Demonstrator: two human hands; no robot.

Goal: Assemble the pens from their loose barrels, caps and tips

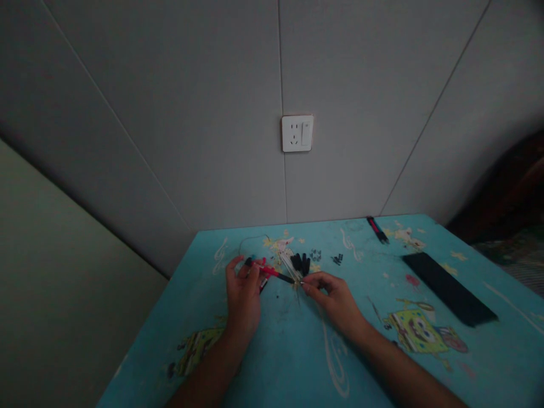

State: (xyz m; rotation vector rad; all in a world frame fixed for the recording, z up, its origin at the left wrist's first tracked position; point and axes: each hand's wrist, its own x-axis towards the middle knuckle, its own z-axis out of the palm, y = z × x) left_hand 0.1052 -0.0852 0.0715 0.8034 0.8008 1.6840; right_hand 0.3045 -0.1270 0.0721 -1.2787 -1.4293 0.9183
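My left hand [244,303] is closed around a red pen [271,271] with a black grip, its dark end up at the left and its tip pointing right. At that tip, the thumb and fingers of my right hand [331,297] pinch a small pale metallic piece, too small to make out fully. Just behind the pen lie thin white refills [288,262] and several black pen caps or grips [301,263]. More red and black pen parts are partly hidden beneath my left hand.
Small clear pieces [315,255] and short black pieces [337,259] lie in groups beyond my right hand. Assembled pens [377,230] rest near the wall. A long black flat strip [450,288] is at right on the blue cartoon-print tabletop [289,362]. A socket [297,134] is on the wall.
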